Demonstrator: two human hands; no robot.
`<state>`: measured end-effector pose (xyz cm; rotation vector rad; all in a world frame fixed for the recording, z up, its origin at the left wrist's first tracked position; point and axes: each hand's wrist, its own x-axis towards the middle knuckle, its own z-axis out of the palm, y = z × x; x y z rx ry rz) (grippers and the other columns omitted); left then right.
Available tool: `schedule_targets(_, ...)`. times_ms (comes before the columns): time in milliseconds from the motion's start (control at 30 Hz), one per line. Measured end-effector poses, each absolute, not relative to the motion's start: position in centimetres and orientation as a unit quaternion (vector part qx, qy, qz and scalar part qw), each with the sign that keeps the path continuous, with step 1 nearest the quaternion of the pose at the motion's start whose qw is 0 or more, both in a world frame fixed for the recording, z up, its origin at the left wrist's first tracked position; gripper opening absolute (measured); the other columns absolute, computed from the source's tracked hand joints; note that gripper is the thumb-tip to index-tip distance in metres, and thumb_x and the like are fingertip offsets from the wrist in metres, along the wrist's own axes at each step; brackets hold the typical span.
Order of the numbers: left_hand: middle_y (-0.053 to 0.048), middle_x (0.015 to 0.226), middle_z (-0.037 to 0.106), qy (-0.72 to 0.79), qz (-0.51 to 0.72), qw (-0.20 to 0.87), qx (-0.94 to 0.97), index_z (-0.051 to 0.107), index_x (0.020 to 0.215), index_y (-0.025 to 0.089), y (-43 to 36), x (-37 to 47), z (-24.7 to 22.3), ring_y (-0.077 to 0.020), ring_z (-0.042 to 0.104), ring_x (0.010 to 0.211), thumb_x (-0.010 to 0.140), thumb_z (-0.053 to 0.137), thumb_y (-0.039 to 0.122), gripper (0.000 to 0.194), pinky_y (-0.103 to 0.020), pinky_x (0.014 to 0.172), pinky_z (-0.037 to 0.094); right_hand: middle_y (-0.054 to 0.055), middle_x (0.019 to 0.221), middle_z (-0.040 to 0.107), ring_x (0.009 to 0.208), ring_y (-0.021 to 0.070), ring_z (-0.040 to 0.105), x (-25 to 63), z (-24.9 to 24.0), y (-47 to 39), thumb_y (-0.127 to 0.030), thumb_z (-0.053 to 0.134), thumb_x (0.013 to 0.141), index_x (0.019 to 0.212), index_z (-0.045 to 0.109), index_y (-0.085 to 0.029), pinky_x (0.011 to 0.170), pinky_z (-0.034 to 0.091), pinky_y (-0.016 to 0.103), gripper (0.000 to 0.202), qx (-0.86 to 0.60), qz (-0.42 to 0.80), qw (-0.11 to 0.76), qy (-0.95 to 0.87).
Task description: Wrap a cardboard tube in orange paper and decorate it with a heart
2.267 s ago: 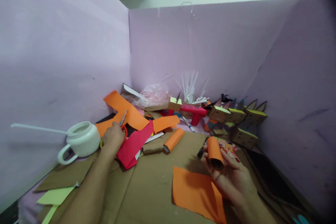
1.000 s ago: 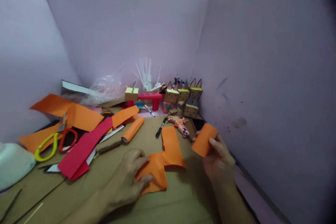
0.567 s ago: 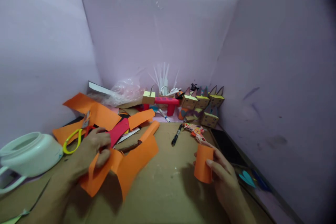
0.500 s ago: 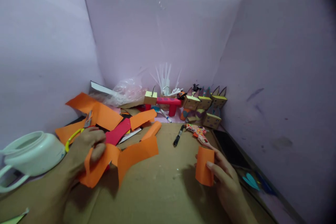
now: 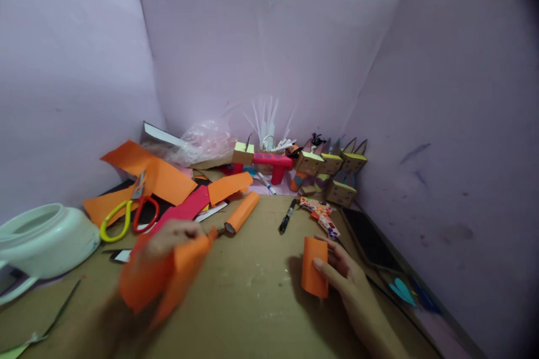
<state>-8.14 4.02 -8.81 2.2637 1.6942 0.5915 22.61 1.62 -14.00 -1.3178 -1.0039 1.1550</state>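
My left hand [image 5: 170, 241], blurred by motion, grips a bent orange paper strip [image 5: 185, 275] over the left part of the cardboard. A small curved orange paper piece [image 5: 314, 267] is held in my right hand [image 5: 337, 272], thumb on its face and fingers behind it. Scissors with one yellow and one red handle [image 5: 126, 216] lie on orange sheets [image 5: 168, 179] at the left. Between the hands, farther back, rests an orange paper roll [image 5: 243, 212]. Red paper [image 5: 187, 207] lies beyond my left hand.
A white pot [image 5: 50, 241] stands at the left edge. A black marker [image 5: 288, 215] and patterned paper [image 5: 322, 215] lie near the middle. Behind are a red cardboard figure [image 5: 273, 161], box-like animal heads [image 5: 340, 193] and a plastic bag [image 5: 206, 143]. A dark flat object [image 5: 370, 239] lies right.
My left hand has moved away from the scissors and lifted the orange strip, which is now bunched and blurred. My right hand has shifted slightly left with its orange piece.
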Motion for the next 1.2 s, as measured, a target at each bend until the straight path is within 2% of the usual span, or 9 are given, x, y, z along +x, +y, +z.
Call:
schedule_targets(100,0.007,0.058,0.056,0.465,0.099,0.286,0.832,0.063,0.06,0.018,3.0,-6.1,-8.6,-0.0093,0.053,0.058,0.073,0.051,0.015,0.018,-0.014,0.052,0.042,0.014,0.104,0.065,0.094,0.0286,0.062,22.7,-14.3,1.7,-0.047,0.073,0.058,0.112,0.053,-0.015,0.074,0.051,0.034,0.066,-0.557,0.486,0.524,-0.424)
schedule_targets(200,0.006,0.064,0.059,0.428,0.075,0.354,0.828,0.061,0.07,0.019,2.1,-4.9,-9.1,-0.009,0.052,0.059,0.069,0.045,0.009,0.018,-0.016,0.051,0.037,0.013,0.109,0.065,0.1,0.0316,0.06,22.8,-14.6,1.8,-0.047,0.074,0.054,0.108,0.056,-0.016,0.076,0.052,0.034,0.065,-0.581,0.472,0.518,-0.413)
schedule_targets(267,0.005,0.065,0.06,0.466,0.11,0.31,0.822,0.059,0.07,0.02,2.0,-4.5,-9.9,-0.0101,0.053,0.06,0.07,0.044,0.011,0.017,-0.017,0.053,0.036,0.014,0.11,0.065,0.102,0.0334,0.06,22.8,-14.7,1.9,-0.05,0.074,0.05,0.107,0.057,-0.015,0.077,0.053,0.034,0.069,-0.621,0.449,0.51,-0.391)
schedule_targets(467,0.001,0.082,0.064,0.593,0.26,0.13,0.751,0.057,0.08,0.022,3.4,-4.9,-10.9,-0.0124,0.058,0.076,0.079,0.044,0.018,0.014,-0.021,0.066,0.041,0.011,0.112,0.066,0.103,0.0337,0.06,22.9,-15.4,2.4,-0.049,0.071,0.052,0.111,0.061,-0.016,0.079,0.053,0.035,0.068,-0.662,0.379,0.489,-0.424)
schedule_targets(600,-0.005,0.097,0.063,0.657,0.272,0.049,0.702,0.056,0.094,0.019,7.4,-5.8,-9.2,-0.0179,0.058,0.091,0.082,0.04,0.02,0.02,-0.027,0.076,0.043,0.012,0.109,0.067,0.102,0.033,0.061,22.0,-15.8,3.2,-0.049,0.07,0.053,0.111,0.062,-0.016,0.079,0.053,0.036,0.067,-0.651,0.353,0.5,-0.449)
schedule_targets(767,-0.011,0.105,0.062,0.668,0.199,0.045,0.715,0.057,0.105,0.015,13.8,-4.6,-8.9,-0.0288,0.054,0.102,0.07,0.065,0.033,0.041,-0.041,0.085,0.042,0.014,0.107,0.068,0.1,0.0312,0.062,20.8,-15.8,3.6,-0.049,0.07,0.056,0.115,0.057,-0.014,0.078,0.053,0.036,0.07,-0.619,0.396,0.502,-0.457)
schedule_targets(933,-0.007,0.104,0.062,0.708,0.176,0.068,0.68,0.059,0.1,0.014,16.9,-4.4,-9.9,-0.0202,0.057,0.097,0.083,0.055,0.036,0.028,-0.044,0.087,0.044,0.013,0.103,0.069,0.098,0.031,0.063,21.2,-16.1,2.9,-0.045,0.073,0.054,0.109,0.061,-0.017,0.079,0.053,0.036,0.063,-0.611,0.405,0.525,-0.434)
schedule_targets(1100,-0.006,0.093,0.064,0.745,0.313,0.067,0.585,0.063,0.092,0.015,17.1,-9.8,-7.6,-0.0232,0.058,0.096,0.084,0.052,0.034,0.023,-0.041,0.082,0.045,0.013,0.105,0.068,0.099,0.0306,0.062,21.2,-16.1,2.6,-0.043,0.073,0.057,0.111,0.062,-0.017,0.081,0.052,0.037,0.061,-0.599,0.413,0.54,-0.423)
schedule_targets(1200,-0.004,0.093,0.063,0.738,0.418,0.114,0.518,0.06,0.098,0.013,16.6,-12.9,-6.9,-0.018,0.061,0.084,0.086,0.05,0.035,0.027,-0.035,0.073,0.05,0.013,0.108,0.067,0.101,0.0308,0.062,21.0,-16.0,2.7,-0.046,0.072,0.057,0.11,0.062,-0.017,0.082,0.052,0.037,0.061,-0.595,0.408,0.547,-0.425)
